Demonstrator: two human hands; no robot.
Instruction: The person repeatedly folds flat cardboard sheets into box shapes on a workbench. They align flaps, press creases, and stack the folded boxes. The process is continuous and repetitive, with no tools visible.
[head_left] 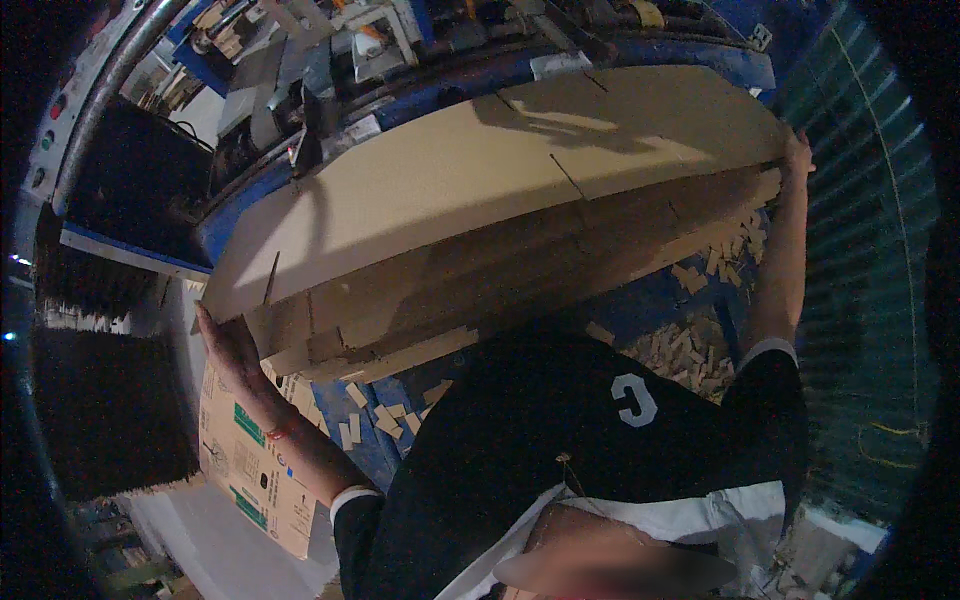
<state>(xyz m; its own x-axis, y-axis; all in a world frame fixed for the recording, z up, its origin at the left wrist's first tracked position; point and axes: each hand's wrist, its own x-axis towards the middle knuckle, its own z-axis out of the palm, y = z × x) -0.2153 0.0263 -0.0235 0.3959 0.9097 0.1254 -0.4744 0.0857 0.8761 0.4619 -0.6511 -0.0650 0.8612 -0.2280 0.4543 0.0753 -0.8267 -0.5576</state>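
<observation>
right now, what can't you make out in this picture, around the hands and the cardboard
Left hand, head view: some fingers, hidden by the end of the cardboard.
Cardboard, head view: number of layers; its near side is too dark to count.
Blue surface, head view: much of it, covered by the cardboard and the person's black top.
Machinery, head view: its far part, cut off by the upper edge.

Gripping w/ L hand [236, 352] & farther-fwd R hand [797, 158]; holding L forearm [312, 450] angled out, R forearm [787, 265] nearly straight fwd.
</observation>
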